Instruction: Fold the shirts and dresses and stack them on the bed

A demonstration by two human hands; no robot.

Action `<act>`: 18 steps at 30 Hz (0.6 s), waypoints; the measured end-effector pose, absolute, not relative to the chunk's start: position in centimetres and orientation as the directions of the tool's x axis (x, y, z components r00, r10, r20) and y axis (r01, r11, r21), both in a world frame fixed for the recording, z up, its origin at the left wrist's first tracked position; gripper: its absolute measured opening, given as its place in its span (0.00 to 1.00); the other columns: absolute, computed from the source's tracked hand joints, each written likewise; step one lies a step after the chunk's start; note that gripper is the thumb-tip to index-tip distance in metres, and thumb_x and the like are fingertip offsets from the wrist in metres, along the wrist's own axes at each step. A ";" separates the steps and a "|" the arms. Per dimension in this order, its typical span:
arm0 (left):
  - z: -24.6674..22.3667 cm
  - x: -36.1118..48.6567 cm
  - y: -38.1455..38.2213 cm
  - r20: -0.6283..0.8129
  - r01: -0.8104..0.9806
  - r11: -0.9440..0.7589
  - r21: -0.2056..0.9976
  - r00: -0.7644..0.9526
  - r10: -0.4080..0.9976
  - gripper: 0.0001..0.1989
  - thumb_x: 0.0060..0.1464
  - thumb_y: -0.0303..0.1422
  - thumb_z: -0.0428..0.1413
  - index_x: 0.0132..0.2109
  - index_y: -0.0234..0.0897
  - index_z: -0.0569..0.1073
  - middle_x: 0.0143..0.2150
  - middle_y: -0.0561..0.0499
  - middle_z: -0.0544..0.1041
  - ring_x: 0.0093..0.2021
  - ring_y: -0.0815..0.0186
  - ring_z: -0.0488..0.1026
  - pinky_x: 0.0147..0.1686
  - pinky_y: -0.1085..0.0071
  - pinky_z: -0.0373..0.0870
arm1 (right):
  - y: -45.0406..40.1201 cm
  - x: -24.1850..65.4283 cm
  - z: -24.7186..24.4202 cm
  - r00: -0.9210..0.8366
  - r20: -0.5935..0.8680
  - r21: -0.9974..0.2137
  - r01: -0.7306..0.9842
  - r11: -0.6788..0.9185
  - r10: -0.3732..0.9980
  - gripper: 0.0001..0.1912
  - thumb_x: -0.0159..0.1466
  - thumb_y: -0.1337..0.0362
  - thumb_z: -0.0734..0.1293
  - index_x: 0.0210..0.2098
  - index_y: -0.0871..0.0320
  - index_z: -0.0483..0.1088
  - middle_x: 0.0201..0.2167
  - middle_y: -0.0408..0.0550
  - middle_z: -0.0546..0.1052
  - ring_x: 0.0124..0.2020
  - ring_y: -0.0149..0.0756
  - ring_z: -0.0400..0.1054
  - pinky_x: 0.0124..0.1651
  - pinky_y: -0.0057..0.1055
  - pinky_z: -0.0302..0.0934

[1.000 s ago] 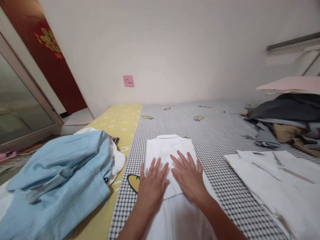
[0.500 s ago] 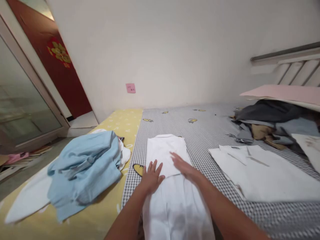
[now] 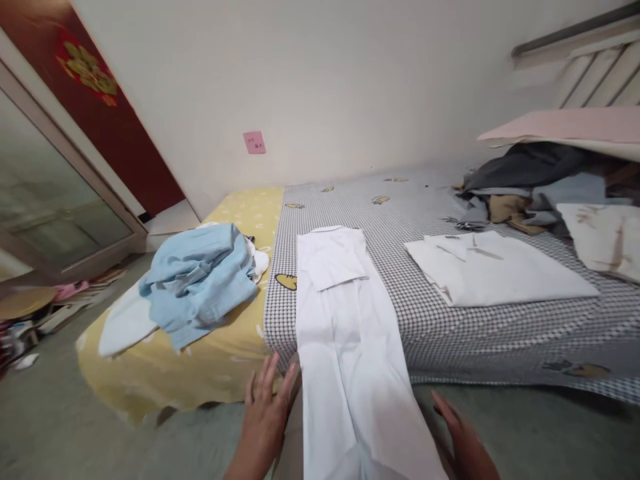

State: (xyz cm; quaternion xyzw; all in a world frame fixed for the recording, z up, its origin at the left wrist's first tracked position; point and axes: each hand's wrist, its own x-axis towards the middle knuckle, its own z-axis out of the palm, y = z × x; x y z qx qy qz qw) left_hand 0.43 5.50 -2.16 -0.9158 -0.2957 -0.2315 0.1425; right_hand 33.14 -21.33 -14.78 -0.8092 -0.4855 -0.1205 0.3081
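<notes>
Head view: a white shirt (image 3: 353,333) extends past the bed's (image 3: 425,220) edge. Left hand (image 3: 263,413) and right hand (image 3: 465,437) flank it, spread.

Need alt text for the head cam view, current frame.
A white collared shirt lies on a bed and runs over its near edge, between a person's left hand and right hand, both apart from it. A crumpled light-blue shirt lies left; a folded white shirt lies right.
</notes>
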 end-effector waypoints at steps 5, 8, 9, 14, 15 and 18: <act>1.4 1.5 3.5 0.449 0.437 -0.845 -0.307 0.850 0.276 0.29 0.65 0.36 0.50 0.71 0.52 0.55 0.75 0.48 0.51 0.75 0.51 0.41 0.72 0.47 0.31 | -19.9 32.7 -9.6 0.367 0.589 -0.214 0.930 -0.299 0.720 0.33 0.69 0.59 0.58 0.71 0.49 0.47 0.63 0.62 0.66 0.60 0.57 0.66 0.52 0.55 0.68; 3.1 2.0 2.4 0.337 0.273 -0.865 -0.422 0.933 0.130 0.27 0.66 0.38 0.50 0.69 0.53 0.58 0.74 0.51 0.56 0.75 0.50 0.42 0.71 0.42 0.26 | -18.5 32.9 -5.5 0.096 0.634 -0.020 0.994 -0.108 0.767 0.31 0.68 0.70 0.59 0.68 0.42 0.55 0.67 0.56 0.63 0.68 0.53 0.56 0.64 0.59 0.54; 3.4 2.0 2.2 0.312 0.223 -0.868 -0.444 0.946 0.083 0.25 0.66 0.38 0.50 0.68 0.53 0.61 0.73 0.52 0.57 0.74 0.51 0.44 0.71 0.41 0.25 | -18.1 32.8 -4.4 -0.008 0.621 0.047 0.998 -0.028 0.784 0.32 0.68 0.73 0.59 0.67 0.40 0.57 0.68 0.53 0.63 0.71 0.52 0.51 0.67 0.60 0.48; 3.8 2.0 2.0 0.227 0.061 -0.885 -0.461 0.973 -0.051 0.21 0.68 0.32 0.46 0.64 0.48 0.66 0.70 0.52 0.63 0.71 0.58 0.56 0.72 0.44 0.26 | -16.1 32.4 -0.9 -0.318 0.459 0.134 0.948 0.288 0.830 0.28 0.67 0.74 0.63 0.63 0.43 0.65 0.68 0.46 0.64 0.74 0.50 0.41 0.71 0.63 0.31; 3.8 2.1 2.1 0.215 0.036 -0.891 -0.452 0.974 -0.069 0.20 0.68 0.31 0.46 0.64 0.48 0.66 0.70 0.52 0.64 0.70 0.59 0.58 0.72 0.45 0.26 | -15.7 32.3 -0.5 -0.356 0.425 0.100 0.932 0.348 0.832 0.26 0.68 0.72 0.63 0.62 0.43 0.66 0.67 0.45 0.67 0.73 0.48 0.44 0.71 0.63 0.33; 3.5 2.1 2.5 0.200 -0.024 -0.917 -0.397 0.973 -0.112 0.20 0.68 0.31 0.48 0.64 0.48 0.66 0.68 0.53 0.68 0.68 0.61 0.61 0.72 0.48 0.31 | -14.4 32.1 0.0 -0.437 0.316 -0.075 0.873 0.481 0.842 0.19 0.70 0.68 0.63 0.57 0.44 0.70 0.59 0.42 0.75 0.69 0.42 0.57 0.71 0.57 0.43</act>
